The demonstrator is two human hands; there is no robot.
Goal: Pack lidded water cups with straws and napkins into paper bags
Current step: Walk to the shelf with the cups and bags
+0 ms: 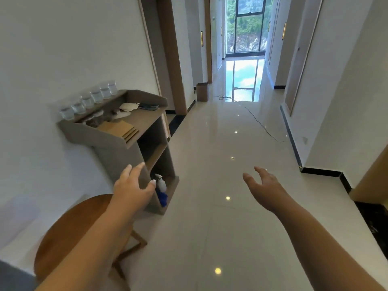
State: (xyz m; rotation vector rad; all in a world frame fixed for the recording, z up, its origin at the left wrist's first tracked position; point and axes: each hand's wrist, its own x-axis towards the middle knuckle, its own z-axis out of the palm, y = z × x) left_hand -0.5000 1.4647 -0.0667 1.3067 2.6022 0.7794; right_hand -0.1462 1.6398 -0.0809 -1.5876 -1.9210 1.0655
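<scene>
A: Spotted the water cups [87, 101] yet?

B: Yep. Six in a row on the back ledge of the desk [100, 138], right against the wall. All standing straight up. Lined up along the back edge, from the near end to the far end.

A: Lids on?

B: Can't tell. Too blurry.

A: And the paper bags [120, 128]?

B: Lying flat in a pile by the near front corner of the desk. Long side pointing from the back edge toward the front edge, more or less.

A: Napkins [128, 107] and straws [149, 106]?

B: Up at the far end of the desk top. Napkins in a white heap. Straws just beside, lying flat, pointing along the desk.

A: Hands?

B: Left hand [132, 185] up in the air, low by the near side of the desk. Fingers spread, holding nothing. Right hand [262, 181] out over the floor, well apart from the desk. Fingers loose and open, holding nothing too.

A: Any trouble ahead?

B: Maybe. Thin ledge, watery cups, packed close together. Easy to knock one with a fast grab and tip the next ones too. Then water all over the bags and napkins below. Soggy paper, no good for packing.

A: Anything else?

B: Round wooden stool [73, 227] right under the left arm. Easy to bump on the way in.

A: Best plan?

B: Go slow. Take one cup at a time, from the near end first.
</scene>
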